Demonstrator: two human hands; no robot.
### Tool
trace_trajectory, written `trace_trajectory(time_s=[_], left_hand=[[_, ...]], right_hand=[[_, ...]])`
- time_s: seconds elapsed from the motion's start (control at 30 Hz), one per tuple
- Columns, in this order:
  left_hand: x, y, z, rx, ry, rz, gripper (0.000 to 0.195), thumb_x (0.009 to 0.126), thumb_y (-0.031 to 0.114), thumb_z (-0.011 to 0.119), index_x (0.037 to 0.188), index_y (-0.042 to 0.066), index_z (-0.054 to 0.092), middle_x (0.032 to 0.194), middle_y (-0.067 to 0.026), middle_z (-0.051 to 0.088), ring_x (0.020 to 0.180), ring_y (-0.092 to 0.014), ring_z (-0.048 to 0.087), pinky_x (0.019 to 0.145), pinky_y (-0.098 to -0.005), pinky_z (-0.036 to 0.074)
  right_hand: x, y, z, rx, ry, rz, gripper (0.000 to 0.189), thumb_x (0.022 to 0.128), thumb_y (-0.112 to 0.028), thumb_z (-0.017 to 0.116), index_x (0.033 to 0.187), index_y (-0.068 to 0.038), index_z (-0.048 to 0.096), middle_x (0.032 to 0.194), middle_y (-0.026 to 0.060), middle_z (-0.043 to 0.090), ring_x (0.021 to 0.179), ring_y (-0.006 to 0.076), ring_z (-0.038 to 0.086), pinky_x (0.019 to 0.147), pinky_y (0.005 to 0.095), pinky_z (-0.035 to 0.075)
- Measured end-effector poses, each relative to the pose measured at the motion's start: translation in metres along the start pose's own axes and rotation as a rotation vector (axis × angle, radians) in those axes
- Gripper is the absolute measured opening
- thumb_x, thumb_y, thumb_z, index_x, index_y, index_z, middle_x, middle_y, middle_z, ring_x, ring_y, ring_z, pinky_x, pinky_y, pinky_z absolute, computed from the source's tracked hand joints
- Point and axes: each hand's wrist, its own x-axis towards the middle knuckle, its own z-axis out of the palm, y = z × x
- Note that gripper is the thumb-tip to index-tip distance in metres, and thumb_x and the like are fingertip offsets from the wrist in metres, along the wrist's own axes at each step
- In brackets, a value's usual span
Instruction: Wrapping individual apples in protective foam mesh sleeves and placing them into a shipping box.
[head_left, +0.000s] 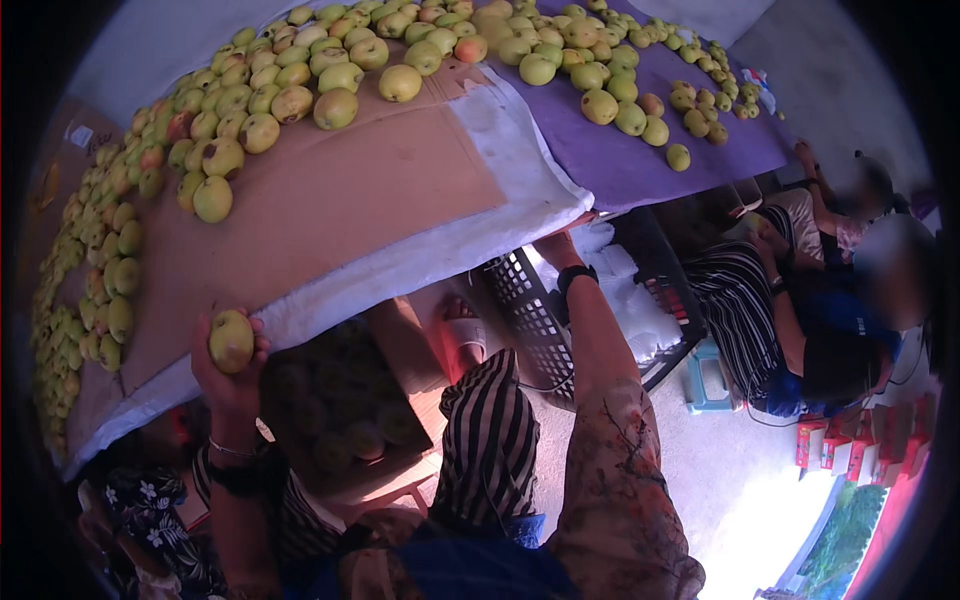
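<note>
My left hand (223, 384) holds one yellow-green apple (231, 343) with a brownish patch, just over the front edge of the table. The apple rests against the palm, with fingertips showing on its right side. My right hand (556, 250) reaches to the table's front corner, above a black plastic crate (531, 315). White translucent packing material (634, 300) fills much of that crate. The fingers of this hand are mostly hidden by the edge of the table cover, so what they touch cannot be told. Brown cardboard (322, 202) covers the tabletop before me.
Many apples (335, 109) spread along the table's far and left sides. More lie on a purple cover (600, 169). Below the table edge, a shaded box (424, 442) holds apples. Co-workers (795, 330) sit at the right, near a teal stool (705, 375) and red boxes (862, 442).
</note>
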Motion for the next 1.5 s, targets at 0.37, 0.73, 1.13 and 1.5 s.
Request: trace_trajectory(time_s=[0.37,0.73,1.13,1.5], left_hand=[[-0.004,0.000,0.001,0.029,-0.051,0.020,0.047,0.104,0.048,0.045,0.107,0.006,0.064,0.088,-0.0090,0.071,0.070,-0.017,0.069,0.063,-0.0263,0.057],[0.008,-0.002,-0.013,-0.080,-0.161,-0.047,0.046,0.102,0.048,0.049,0.104,0.005,0.066,0.089,-0.0103,0.073,0.075,-0.020,0.071,0.065,-0.0276,0.059],[0.009,-0.001,-0.017,-0.084,-0.199,-0.018,0.047,0.102,0.046,0.050,0.106,0.002,0.066,0.089,-0.0123,0.073,0.073,-0.022,0.073,0.064,-0.0296,0.061],[0.004,0.002,-0.012,-0.033,-0.173,-0.016,0.048,0.103,0.047,0.046,0.106,0.003,0.064,0.091,-0.0137,0.072,0.075,-0.022,0.072,0.064,-0.0301,0.060]], right_hand=[[-0.074,0.017,-0.083,0.278,-1.202,0.673,0.018,0.075,-0.010,0.079,0.087,0.002,0.074,0.076,0.0095,0.074,0.063,0.0188,0.073,0.059,0.0374,0.056],[-0.197,0.057,-0.190,1.467,-0.107,1.237,0.010,0.084,-0.014,0.066,0.092,-0.010,0.061,0.080,0.0049,0.061,0.069,0.0203,0.063,0.054,0.0330,0.047],[-0.164,0.053,-0.160,1.582,-0.096,1.383,0.017,0.086,-0.022,0.073,0.096,-0.014,0.063,0.089,0.0013,0.064,0.085,0.0159,0.062,0.063,0.0301,0.046],[-0.149,0.021,-0.098,0.672,-0.827,1.206,0.023,0.086,-0.021,0.077,0.100,-0.004,0.068,0.083,0.0077,0.069,0.062,0.0155,0.067,0.040,0.0248,0.034]])
